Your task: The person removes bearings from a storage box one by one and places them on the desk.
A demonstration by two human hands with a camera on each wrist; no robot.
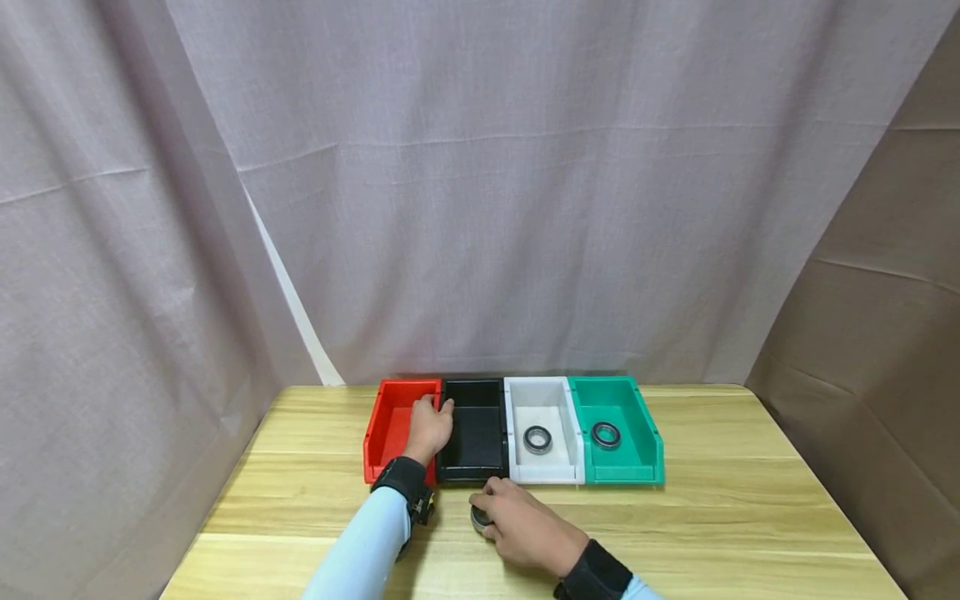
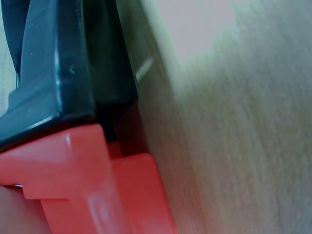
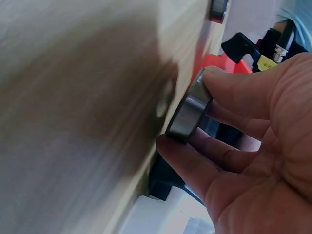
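Head: reaching over the red bin [image 1: 392, 421] with the left hand [image 1: 430, 431]; right of the black bin [image 1: 472, 437], showing two bearings [image 1: 537, 452] [image 1: 606, 447] lying binned, seemingly done. Left wrist: leaving that hand's openness and hold untellable. Right wrist: pinching another bearing [image 3: 186, 116] with the right hand [image 3: 277, 158], near the black bin, seemingly awaiting placing.

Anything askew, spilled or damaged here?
Nothing looks spilled or visibly damaged. One oddity: a pale slanted strip behind the table, rear left, where the grey drapes seem not fully closed. The red bin, black bin, white bin and green bin sit neatly in a row.
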